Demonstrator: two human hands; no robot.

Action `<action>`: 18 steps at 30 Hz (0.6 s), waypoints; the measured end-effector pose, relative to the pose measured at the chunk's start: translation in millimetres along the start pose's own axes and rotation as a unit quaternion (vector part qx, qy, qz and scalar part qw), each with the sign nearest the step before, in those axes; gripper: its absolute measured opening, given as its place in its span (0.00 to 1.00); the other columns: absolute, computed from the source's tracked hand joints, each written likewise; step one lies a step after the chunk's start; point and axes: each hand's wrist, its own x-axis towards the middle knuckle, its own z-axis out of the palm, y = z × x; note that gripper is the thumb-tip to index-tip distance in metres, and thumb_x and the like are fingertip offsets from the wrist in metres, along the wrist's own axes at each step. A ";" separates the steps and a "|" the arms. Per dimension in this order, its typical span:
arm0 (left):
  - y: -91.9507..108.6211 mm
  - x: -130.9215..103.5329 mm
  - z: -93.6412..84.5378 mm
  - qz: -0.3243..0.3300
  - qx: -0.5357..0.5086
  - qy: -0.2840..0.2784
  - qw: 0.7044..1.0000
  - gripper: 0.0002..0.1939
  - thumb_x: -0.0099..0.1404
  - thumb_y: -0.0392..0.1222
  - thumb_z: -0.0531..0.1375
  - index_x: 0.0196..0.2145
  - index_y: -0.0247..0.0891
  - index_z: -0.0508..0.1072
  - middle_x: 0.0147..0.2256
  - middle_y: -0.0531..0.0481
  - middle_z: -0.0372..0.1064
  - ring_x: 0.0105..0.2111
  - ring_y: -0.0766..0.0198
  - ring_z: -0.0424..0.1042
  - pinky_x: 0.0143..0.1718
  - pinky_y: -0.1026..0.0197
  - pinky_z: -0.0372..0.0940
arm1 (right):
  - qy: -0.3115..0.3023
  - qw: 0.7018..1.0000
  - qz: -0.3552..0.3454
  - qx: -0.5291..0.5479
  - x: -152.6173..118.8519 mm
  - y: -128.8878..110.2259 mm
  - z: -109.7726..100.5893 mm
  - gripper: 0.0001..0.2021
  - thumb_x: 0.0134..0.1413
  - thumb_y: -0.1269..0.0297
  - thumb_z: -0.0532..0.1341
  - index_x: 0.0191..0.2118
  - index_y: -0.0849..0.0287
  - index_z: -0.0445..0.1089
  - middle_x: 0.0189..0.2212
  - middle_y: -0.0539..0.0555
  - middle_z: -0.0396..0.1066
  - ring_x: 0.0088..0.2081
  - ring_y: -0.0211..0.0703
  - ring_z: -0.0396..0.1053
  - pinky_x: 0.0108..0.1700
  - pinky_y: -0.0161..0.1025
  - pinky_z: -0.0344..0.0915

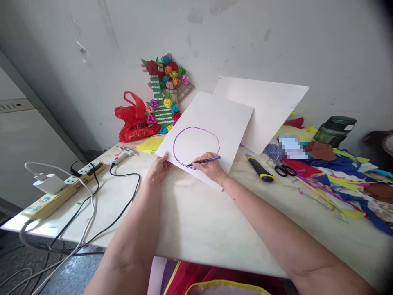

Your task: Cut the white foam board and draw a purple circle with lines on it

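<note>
A white sheet [211, 110] is tilted up over the table, with a large purple circle [219, 141] drawn on it. My left hand [160, 167] grips the sheet's lower left corner between thumb and fingers. Closed around a purple pen [211, 158], my right hand [211, 168] rests on the lower part of the sheet. The pen's tip touches the bottom of the circle's line. Behind the sheet, a second white board [264, 106] leans at the right.
Left on the table [196, 229] are a power strip [58, 200], cords and a glue gun [123, 155]. A red bag [133, 119] and flower craft [161, 98] stand behind. At right lie a cutter [259, 168], scissors [285, 170], cloth strips [340, 168] and a green bottle [334, 130].
</note>
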 end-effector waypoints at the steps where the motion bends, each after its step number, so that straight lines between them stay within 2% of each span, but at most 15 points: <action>1: 0.0 0.0 -0.1 0.000 -0.001 -0.001 1.000 0.08 0.60 0.36 0.55 0.38 0.33 0.68 0.26 0.49 0.72 0.22 0.66 0.71 0.22 0.64 0.69 | 0.000 1.000 0.001 0.001 -0.1 -0.2 0.1 0.01 0.41 0.65 0.64 0.25 0.54 0.74 0.27 0.49 0.74 0.34 0.41 0.68 0.44 0.41 0.59; 10: -0.2 0.4 -0.1 -0.002 0.000 0.000 1.000 0.07 0.60 0.36 0.55 0.38 0.33 0.67 0.26 0.49 0.72 0.22 0.66 0.71 0.22 0.65 0.69 | 0.017 0.999 0.007 0.051 -0.2 2.1 -2.5 0.02 0.41 0.66 0.63 0.23 0.55 0.73 0.25 0.51 0.73 0.32 0.41 0.68 0.41 0.41 0.62; 14: 1.0 -0.8 1.7 -0.001 0.007 0.001 1.000 0.09 0.61 0.36 0.54 0.39 0.33 0.67 0.27 0.49 0.72 0.22 0.66 0.71 0.23 0.66 0.69 | 0.023 0.993 0.038 0.111 1.8 9.2 -13.2 0.03 0.40 0.65 0.61 0.22 0.58 0.71 0.21 0.51 0.71 0.28 0.40 0.68 0.36 0.38 0.64; 18: 1.3 -1.4 2.0 -0.001 0.015 0.007 1.000 0.09 0.61 0.37 0.55 0.39 0.32 0.67 0.26 0.48 0.72 0.22 0.66 0.71 0.23 0.65 0.69 | -0.003 0.987 0.064 0.148 3.8 10.9 -26.4 0.05 0.40 0.67 0.60 0.20 0.60 0.69 0.17 0.50 0.68 0.24 0.38 0.67 0.33 0.37 0.64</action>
